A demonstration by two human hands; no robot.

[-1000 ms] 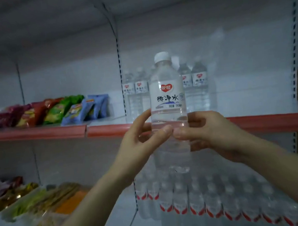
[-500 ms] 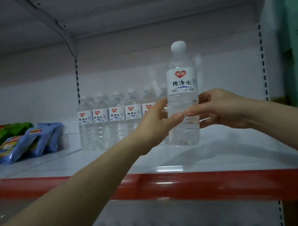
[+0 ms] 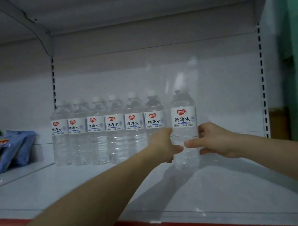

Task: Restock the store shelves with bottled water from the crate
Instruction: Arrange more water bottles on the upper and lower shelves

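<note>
- Left hand (image 3: 164, 148) curled round bottle (image 3: 183, 116), right hand (image 3: 214, 140) gripping its other side, thumbs almost meeting in front.
- Bottle upright just right of row (image 3: 107, 125), apart by a narrow gap, base at shelf (image 3: 78, 186).
- Blue packs (image 3: 9, 149) left of row.

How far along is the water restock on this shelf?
Done: six bottles stand in a row on the shelf. In hand: left hand and right hand hold a seventh bottle at the row's right end. Left: release it; bare shelf remains to its right.
</note>
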